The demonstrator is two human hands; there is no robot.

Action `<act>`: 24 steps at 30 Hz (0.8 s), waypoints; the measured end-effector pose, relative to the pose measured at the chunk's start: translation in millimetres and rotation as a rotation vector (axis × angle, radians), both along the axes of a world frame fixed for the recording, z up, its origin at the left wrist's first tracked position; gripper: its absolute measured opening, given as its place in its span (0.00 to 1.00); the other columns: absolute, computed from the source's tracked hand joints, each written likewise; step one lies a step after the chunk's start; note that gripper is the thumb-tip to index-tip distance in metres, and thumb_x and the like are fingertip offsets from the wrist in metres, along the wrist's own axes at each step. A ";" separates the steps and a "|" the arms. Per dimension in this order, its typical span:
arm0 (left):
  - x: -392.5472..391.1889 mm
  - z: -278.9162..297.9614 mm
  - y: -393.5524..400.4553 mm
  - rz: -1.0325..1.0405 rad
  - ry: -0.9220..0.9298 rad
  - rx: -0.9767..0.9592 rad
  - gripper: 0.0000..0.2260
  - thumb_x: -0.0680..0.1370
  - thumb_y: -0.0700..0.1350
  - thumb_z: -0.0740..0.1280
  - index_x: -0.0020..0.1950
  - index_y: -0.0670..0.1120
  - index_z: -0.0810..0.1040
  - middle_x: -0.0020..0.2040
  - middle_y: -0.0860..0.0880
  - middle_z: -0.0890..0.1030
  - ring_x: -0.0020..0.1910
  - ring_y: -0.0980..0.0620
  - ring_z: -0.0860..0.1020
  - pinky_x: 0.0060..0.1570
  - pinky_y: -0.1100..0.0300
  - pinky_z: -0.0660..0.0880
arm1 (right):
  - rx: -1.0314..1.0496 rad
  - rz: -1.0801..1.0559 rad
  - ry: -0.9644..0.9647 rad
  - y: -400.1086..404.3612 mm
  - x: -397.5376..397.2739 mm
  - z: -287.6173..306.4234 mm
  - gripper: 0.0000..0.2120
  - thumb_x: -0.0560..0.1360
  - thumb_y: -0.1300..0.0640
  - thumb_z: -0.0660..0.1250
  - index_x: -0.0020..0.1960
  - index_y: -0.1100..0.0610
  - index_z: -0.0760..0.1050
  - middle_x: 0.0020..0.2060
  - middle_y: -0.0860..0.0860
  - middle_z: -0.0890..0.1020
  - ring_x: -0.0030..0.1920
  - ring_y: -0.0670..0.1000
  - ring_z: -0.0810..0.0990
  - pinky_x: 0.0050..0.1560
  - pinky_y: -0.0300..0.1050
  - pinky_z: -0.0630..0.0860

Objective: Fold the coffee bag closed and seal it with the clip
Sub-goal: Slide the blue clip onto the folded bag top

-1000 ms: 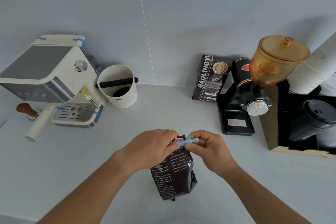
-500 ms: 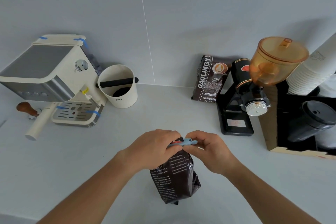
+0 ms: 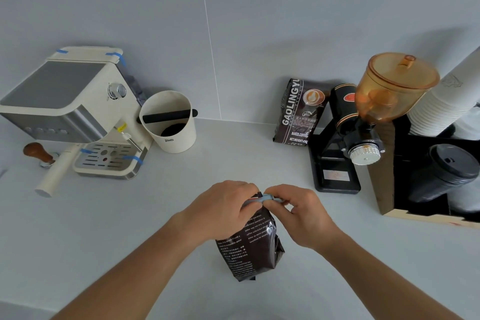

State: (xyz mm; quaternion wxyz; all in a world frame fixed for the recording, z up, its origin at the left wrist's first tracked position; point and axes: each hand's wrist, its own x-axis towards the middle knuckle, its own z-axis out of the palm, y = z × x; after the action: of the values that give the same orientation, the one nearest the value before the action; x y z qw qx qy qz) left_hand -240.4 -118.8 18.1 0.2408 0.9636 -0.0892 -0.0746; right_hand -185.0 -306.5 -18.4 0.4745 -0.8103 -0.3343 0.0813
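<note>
Standing on the counter, the bag is getting sealed: the left hand is pinching its folded top while the right hand, gripping the clip, has slid it further over the fold than a second ago.

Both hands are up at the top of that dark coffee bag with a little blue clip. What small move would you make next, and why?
Probably press the blue clip fully shut along the fold. The left hand and right hand both pinch it at the top of the coffee bag, which stands on the counter. Fingers hide whether it has latched, so a firm squeeze seems the safe step before letting go.
</note>
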 end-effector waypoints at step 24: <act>-20.0 -13.0 53.1 0.286 0.117 -0.296 0.06 0.75 0.49 0.70 0.51 0.56 0.82 0.42 0.56 0.85 0.43 0.58 0.82 0.44 0.61 0.79 | -0.011 -0.017 0.430 -18.8 21.8 -2.0 0.04 0.75 0.58 0.69 0.43 0.51 0.79 0.33 0.46 0.80 0.35 0.46 0.75 0.38 0.44 0.74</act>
State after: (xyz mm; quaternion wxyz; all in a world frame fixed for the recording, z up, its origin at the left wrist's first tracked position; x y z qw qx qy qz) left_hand -260.4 -65.7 5.1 0.3927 0.9145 0.0528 -0.0817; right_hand -163.2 -325.2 -20.4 0.5312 -0.7796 -0.2183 0.2500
